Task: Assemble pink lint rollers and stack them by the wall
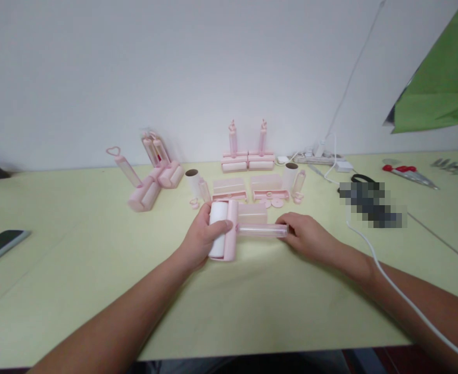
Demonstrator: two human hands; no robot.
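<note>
A pink lint roller (232,244) with a white paper roll lies sideways above the table, its clear pink handle pointing right. My left hand (203,236) is closed around the roller head, thumb across the white roll. At the free end of the handle, my right hand (302,234) has its fingers pinched together; any small part between them is hidden. Just behind the handle rests a translucent cover (253,212). Farther back are two pink roller frames (271,194) with covers, small round discs (277,202), cardboard-cored rolls (290,177) and loose clear handles (299,182).
Upright lint rollers (247,160) stand by the wall, with more rollers (145,193) at the back left. A power strip (318,157), white cable (363,236) and red-handled scissors (408,174) are on the right. A phone-like device (3,243) lies at left.
</note>
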